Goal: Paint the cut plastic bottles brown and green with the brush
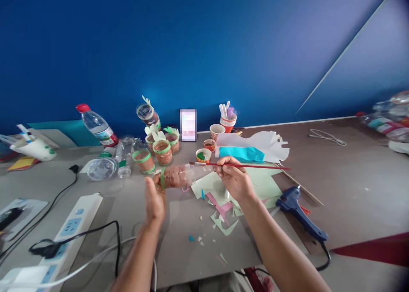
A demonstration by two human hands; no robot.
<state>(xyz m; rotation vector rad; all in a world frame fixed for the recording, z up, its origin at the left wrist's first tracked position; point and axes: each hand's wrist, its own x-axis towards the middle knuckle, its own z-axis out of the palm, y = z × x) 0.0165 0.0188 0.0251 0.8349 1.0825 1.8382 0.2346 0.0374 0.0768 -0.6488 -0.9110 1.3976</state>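
My left hand [154, 198] holds a cut clear plastic bottle piece [179, 176] sideways by its open end, fingers curled inside its green rim; part of the piece is painted brown. My right hand [234, 179] pinches a long red-handled paintbrush [252, 166], whose tip lies against the bottle piece's clear end. Both hands hover over the grey table [351, 185]. Just behind them stand small paper cups of green paint [203, 155] and brown paint [209, 144].
Several brown-painted bottle cups with green bands [162, 151] stand at the back, beside a water bottle [97, 125] and clear bottle parts [102, 167]. A blue glue gun [298, 211] lies right, paper scraps [223, 207] in the middle, a power strip [75, 221] with cables left.
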